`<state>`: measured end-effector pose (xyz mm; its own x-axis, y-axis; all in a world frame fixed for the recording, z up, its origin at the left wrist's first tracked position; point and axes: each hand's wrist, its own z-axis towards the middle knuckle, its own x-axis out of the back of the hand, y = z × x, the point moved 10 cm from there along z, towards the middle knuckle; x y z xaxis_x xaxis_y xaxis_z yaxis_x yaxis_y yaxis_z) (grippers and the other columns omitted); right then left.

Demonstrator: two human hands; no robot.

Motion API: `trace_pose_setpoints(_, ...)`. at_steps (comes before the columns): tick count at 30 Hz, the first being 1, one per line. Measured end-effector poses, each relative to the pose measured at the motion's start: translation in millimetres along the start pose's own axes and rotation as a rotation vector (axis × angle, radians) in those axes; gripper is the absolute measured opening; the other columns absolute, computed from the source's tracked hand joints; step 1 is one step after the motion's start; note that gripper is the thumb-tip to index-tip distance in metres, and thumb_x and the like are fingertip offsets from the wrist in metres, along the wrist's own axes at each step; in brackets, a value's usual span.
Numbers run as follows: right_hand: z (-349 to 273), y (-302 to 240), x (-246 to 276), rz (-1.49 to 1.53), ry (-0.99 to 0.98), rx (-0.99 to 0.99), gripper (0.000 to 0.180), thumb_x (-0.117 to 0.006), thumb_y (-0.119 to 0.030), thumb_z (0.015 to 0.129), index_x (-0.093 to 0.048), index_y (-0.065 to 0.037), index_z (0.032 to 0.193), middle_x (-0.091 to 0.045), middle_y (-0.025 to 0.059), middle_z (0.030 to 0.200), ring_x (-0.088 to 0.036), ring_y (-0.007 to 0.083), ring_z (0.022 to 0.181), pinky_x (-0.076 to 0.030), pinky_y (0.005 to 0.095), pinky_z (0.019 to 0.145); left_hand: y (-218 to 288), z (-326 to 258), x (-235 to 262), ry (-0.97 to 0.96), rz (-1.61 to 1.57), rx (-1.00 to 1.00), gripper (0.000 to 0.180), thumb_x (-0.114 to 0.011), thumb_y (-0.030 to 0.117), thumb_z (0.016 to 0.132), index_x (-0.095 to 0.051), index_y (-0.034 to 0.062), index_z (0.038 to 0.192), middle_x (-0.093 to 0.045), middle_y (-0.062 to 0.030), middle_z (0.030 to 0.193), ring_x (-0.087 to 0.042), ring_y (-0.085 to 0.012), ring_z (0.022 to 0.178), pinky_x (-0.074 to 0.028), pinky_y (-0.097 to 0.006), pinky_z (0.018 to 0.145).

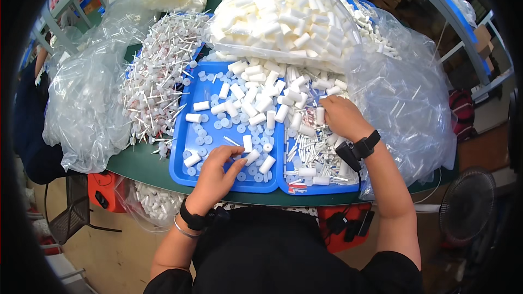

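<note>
Left hand (pixel 217 170), one: over the left blue tray (pixel 186 140), thumb and forefinger a narrow gap apart, tips just beside a white cylinder (pixel 252 157); whether I grip it, I cannot tell.
Right hand (pixel 344 118), one: over the right blue tray (pixel 327 189), fingers curled down beside a second white cylinder (pixel 320 115); their hold I cannot tell.
White cylinders: five at the left tray's near end, four of them right of my left fingertips; the others overlap past counting.
Pale discs (pixel 225 123) and white sticks (pixel 308 149): too many to count.
Clear bag heaped with cylinders (pixel 283 52): one, behind both trays.
Black wristbands (pixel 193 215): two, one per wrist.
Fan (pixel 467 205): one, at right.
</note>
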<state>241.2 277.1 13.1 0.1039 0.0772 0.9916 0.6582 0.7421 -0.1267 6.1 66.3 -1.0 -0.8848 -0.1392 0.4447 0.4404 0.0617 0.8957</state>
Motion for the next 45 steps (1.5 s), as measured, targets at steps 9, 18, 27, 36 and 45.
trace_pose_setpoints(9, -28, -53, 15, 0.309, -0.125, 0.051, 0.032, -0.063, -0.017, 0.094, -0.067, -0.004, 0.123, -0.068, 0.0202, 0.118, -0.065, 0.0396, 0.107, -0.052, 0.0483, 0.094, 17, -12, -7, 0.038, 0.39, -0.289, 0.04, -0.078, -0.001, 0.081, -0.067, 0.0009, 0.119, -0.063, -0.0151, 0.12, -0.058, -0.0362, 0.111, -0.051, -0.043, 0.093)
trace_pose_setpoints(18, -103, -68, 54, 0.116, -0.199, 0.016, 0.04, -0.067, -0.003, 0.084, -0.064, -0.002, 0.124, -0.066, 0.0161, 0.124, -0.06, 0.037, 0.115, -0.047, 0.0439, 0.098, 0, -7, -8, 0.05, 0.338, -0.212, 0.03, -0.077, -0.003, 0.081, -0.068, 0.0013, 0.109, -0.061, -0.0146, 0.106, -0.061, -0.0339, 0.095, -0.051, -0.04, 0.08)
trace_pose_setpoints(27, -110, -81, 25, -0.313, -0.024, 0.127, 0.042, -0.061, 0.001, 0.079, -0.061, -0.002, 0.121, -0.058, 0.0115, 0.128, -0.058, 0.0284, 0.1, -0.05, 0.037, 0.08, 0, -5, -10, 0.04, 0.347, -0.198, 0.027, -0.075, -0.003, 0.08, -0.065, 0.001, 0.104, -0.061, -0.0145, 0.103, -0.059, -0.0358, 0.098, -0.05, -0.044, 0.083)
trace_pose_setpoints(36, -83, -64, 7, -0.159, 0.001, 0.267, 0.024, -0.063, -0.005, 0.081, -0.059, -0.004, 0.105, -0.062, 0.0118, 0.115, -0.066, 0.0314, 0.086, -0.057, 0.0406, 0.073, 0, -5, -10, 0.055, 0.371, -0.225, 0.025, -0.077, -0.002, 0.082, -0.066, 0.0029, 0.105, -0.062, -0.0109, 0.102, -0.061, -0.0291, 0.087, -0.052, -0.038, 0.075)
trace_pose_setpoints(45, -60, -63, 74, 0.372, 0.059, 0.041, 0.039, -0.072, -0.004, 0.082, -0.063, -0.004, 0.12, -0.067, 0.0154, 0.122, -0.068, 0.0383, 0.099, -0.056, 0.0445, 0.083, -2, -6, -10, 0.071, 0.343, -0.235, 0.024, -0.076, -0.002, 0.083, -0.065, 0.0021, 0.103, -0.063, -0.0108, 0.1, -0.062, -0.028, 0.086, -0.052, -0.037, 0.075)
